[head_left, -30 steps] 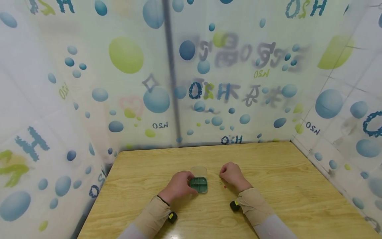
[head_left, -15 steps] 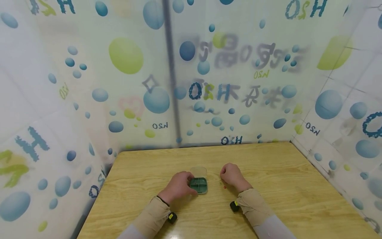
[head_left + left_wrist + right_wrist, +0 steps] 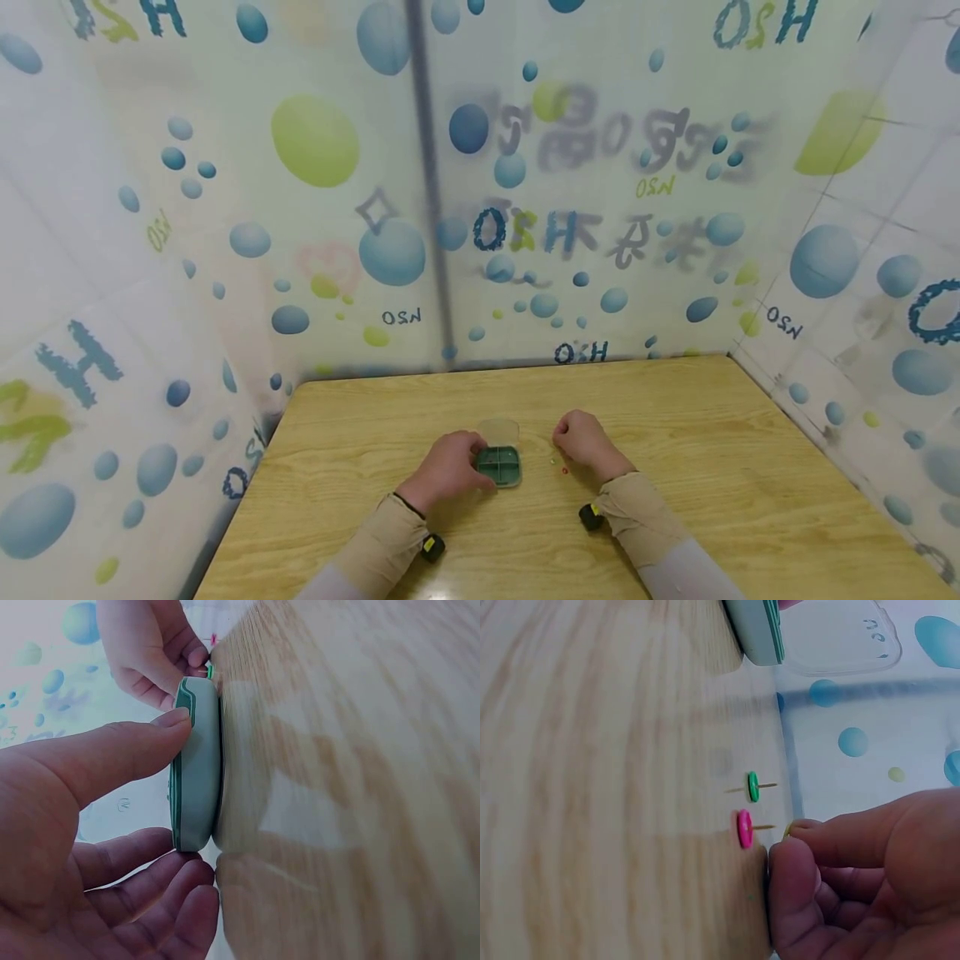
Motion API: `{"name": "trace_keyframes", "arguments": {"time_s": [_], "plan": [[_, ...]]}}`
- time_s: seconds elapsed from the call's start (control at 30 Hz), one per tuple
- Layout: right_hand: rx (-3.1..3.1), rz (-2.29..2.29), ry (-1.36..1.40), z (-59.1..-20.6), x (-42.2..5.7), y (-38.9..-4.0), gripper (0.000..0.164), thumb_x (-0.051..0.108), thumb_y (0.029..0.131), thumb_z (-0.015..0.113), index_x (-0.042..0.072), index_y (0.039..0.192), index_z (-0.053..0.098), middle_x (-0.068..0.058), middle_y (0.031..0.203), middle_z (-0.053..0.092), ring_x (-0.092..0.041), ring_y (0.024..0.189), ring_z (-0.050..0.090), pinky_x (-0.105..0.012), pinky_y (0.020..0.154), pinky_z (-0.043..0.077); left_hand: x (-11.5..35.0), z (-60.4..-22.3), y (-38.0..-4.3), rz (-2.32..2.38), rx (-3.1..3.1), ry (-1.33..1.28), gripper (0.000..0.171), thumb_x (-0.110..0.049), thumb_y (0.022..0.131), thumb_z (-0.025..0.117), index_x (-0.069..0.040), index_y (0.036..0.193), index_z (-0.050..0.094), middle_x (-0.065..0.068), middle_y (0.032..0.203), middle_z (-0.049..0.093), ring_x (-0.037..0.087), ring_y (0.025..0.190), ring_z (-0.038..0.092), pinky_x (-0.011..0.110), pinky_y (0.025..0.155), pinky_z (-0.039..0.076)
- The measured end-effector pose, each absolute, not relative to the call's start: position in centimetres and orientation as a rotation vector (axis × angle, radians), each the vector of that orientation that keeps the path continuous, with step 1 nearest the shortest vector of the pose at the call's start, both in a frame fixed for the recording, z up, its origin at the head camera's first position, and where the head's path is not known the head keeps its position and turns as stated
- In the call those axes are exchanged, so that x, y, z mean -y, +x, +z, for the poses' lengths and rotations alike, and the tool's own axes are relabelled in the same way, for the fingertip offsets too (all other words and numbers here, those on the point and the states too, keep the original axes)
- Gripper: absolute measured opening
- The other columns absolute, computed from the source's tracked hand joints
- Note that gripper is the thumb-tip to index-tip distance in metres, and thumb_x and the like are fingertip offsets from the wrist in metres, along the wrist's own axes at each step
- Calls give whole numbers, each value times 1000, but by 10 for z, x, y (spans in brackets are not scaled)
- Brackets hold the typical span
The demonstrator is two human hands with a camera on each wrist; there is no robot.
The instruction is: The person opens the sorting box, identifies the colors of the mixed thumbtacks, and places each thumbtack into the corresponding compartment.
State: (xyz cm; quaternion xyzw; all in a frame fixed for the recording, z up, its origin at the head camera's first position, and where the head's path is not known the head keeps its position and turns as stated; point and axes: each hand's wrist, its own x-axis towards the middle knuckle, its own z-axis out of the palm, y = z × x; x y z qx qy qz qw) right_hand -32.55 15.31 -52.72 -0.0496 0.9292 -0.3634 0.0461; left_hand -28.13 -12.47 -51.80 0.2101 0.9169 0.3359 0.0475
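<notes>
My left hand holds a small green case by its sides, thumb on one edge and fingers on the opposite one. The case lies on the table with its divided compartments facing up. Its clear lid is folded back, away from me. To the right, my right hand pinches something small and yellow between thumb and forefinger; the fingertips hide most of it. Beside those fingertips, a green thumbtack and a pink thumbtack rest on their heads, pins up.
The wood-grain table extends around both hands. Behind it and at the sides hang pale sheets printed with blue and green bubbles. A small black device sits at the left wrist, and another black device at the right wrist.
</notes>
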Motion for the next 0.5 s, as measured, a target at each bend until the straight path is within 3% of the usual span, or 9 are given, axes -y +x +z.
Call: {"name": "trace_keyframes", "arguments": {"time_s": [0.5], "plan": [[-2675, -1299, -123, -522, -158, -326, 20, 0, 102, 60, 3, 85, 69, -3, 64, 59, -15, 60, 54, -25, 59, 44, 123, -520, -283, 1024, -2797, 601, 61, -26, 75, 98, -2, 125, 72, 11, 115, 73, 23, 98, 70, 40, 83, 59]]}}
